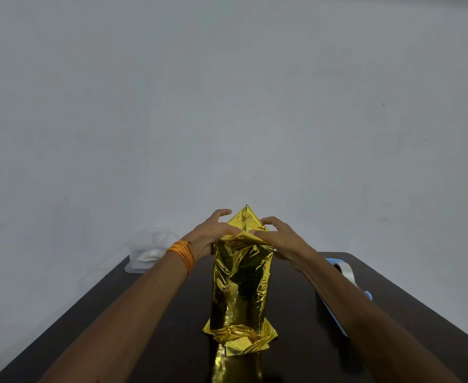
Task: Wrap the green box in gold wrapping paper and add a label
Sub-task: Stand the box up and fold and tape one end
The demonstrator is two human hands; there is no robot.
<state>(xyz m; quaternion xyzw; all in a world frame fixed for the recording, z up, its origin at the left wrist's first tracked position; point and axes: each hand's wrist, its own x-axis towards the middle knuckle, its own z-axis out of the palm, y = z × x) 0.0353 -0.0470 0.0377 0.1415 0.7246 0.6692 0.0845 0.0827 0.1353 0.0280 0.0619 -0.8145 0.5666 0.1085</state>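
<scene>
Tall green box stands upright mid-way across the dark brown tabletop, almost wholly covered in crinkled shiny gold wrapping paper — only a green sliver shows at the top fold. Loose paper is bunched at the base; a pointed flap rises at the top. Left hand, orange thread band at its wrist, and right hand both pinch the top flaps, fingers curled. Clear plastic container sits at the far left edge; blue tape dispenser with a white roll lies right — partly behind the forearm.
</scene>
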